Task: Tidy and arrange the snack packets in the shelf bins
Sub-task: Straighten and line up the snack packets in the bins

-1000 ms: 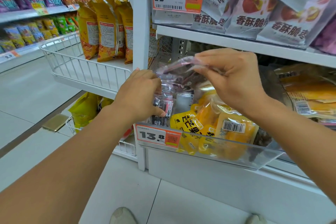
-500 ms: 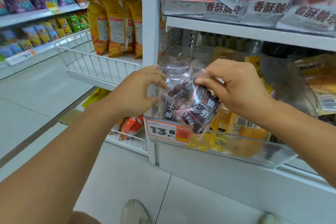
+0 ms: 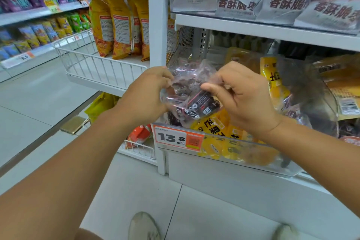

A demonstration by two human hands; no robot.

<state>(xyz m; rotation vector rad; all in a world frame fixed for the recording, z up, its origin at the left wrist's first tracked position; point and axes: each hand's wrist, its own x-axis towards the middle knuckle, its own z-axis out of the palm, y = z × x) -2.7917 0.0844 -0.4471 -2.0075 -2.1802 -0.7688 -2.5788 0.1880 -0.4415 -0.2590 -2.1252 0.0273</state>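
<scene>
Head view: dark snack packet held over the clear bin.
It was pinched by the left hand and the right hand.

Head camera, looking forward and down

One wide view from the person's head, close to the shelf bin at arm's reach, floor and shoes below.
</scene>
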